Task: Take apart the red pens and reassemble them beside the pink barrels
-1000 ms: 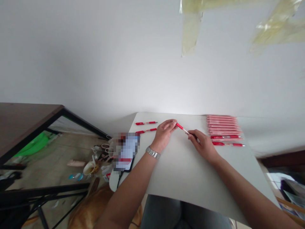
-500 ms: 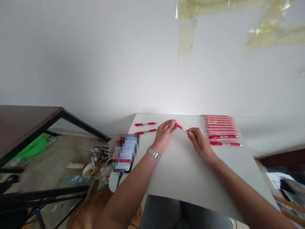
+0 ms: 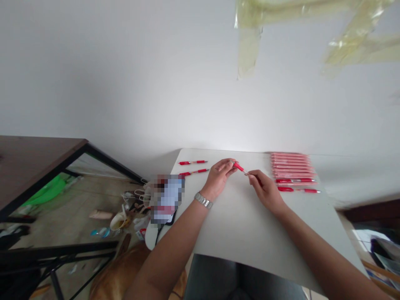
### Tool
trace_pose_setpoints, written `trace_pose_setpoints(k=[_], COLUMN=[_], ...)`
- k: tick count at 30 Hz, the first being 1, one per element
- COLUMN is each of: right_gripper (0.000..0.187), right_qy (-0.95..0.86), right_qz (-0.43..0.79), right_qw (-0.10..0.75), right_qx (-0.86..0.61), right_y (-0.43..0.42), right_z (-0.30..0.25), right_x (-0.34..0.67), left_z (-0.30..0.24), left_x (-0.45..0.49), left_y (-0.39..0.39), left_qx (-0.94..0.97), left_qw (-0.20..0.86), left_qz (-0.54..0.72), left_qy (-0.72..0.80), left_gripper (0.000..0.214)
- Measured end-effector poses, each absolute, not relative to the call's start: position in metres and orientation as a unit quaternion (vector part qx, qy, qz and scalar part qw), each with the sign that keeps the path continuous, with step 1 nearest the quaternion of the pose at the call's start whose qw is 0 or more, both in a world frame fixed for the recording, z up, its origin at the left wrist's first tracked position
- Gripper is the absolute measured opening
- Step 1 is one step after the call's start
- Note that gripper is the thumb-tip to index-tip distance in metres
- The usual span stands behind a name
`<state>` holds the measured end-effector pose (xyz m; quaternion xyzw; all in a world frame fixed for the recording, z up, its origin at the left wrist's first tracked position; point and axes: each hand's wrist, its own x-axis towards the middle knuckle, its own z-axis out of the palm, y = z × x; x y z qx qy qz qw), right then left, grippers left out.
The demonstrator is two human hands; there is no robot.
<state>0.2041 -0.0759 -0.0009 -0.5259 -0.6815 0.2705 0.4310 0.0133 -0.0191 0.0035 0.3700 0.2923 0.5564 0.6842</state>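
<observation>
A red pen (image 3: 238, 166) with a clear section is held between my two hands over the table. My left hand (image 3: 218, 177), with a metal watch on its wrist, pinches the pen near its upper-left end, by the red grip. The fingers of my right hand (image 3: 265, 186) close around its lower-right end, which they partly hide. Left of my hands lie two similar red pens, an upper pen (image 3: 193, 162) and a lower pen (image 3: 194, 172). On the right is a row of several pink-looking pens (image 3: 292, 164), with a red pen (image 3: 298, 190) in front of it.
The white table (image 3: 237, 233) stands against a wall. A blurred-out phone-like device (image 3: 168, 200) with a cable lies at its left edge. A dark-framed brown table (image 3: 40, 152) is at far left, with clutter and a white cup (image 3: 118, 221) on the floor.
The view has shifted slightly, moving everything a little right in the picture. Both hands keep hold of the pen; my right fingers look a little more closed around its end.
</observation>
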Motion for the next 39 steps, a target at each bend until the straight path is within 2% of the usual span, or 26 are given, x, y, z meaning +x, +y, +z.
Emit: trace_pose_setpoints(k=[3,11,16,22,25,30,39], right_gripper=[0.043,0.033,0.044,0.039,0.037,0.043,0.032], right_qy=[-0.678,-0.667,-0.67,-0.659,-0.667,-0.688,-0.66], right_qz=[0.279,0.271,0.303,0.272,0.262,0.275,0.26], right_qw=[0.425,0.441,0.411,0.455,0.441,0.405,0.456], right_qx=[-0.531,-0.535,-0.538,-0.534,-0.541,-0.535,-0.538], right_y=[-0.076,-0.075,-0.074,-0.069,-0.069,-0.073,-0.068], right_z=[0.0,-0.008,-0.007,-0.015,-0.014,-0.008,-0.017], right_x=[0.204,0.206,0.209,0.207,0.207,0.208,0.208], left_z=[0.004,0.002,0.003,0.0,0.001,0.004,0.003], left_x=[0.013,0.012,0.012,0.014,0.014,0.014,0.012], left_y=[-0.02,-0.017,-0.019,-0.016,-0.015,-0.016,-0.013], left_qx=[0.385,0.379,0.39,0.364,0.354,0.346,0.331], left_qw=[0.689,0.673,0.677,0.643,0.642,0.647,0.641], left_qz=[0.542,0.555,0.546,0.59,0.594,0.594,0.607], left_qy=[0.288,0.31,0.301,0.326,0.331,0.33,0.332], left_gripper=[0.029,0.032,0.029,0.027,0.029,0.031,0.029])
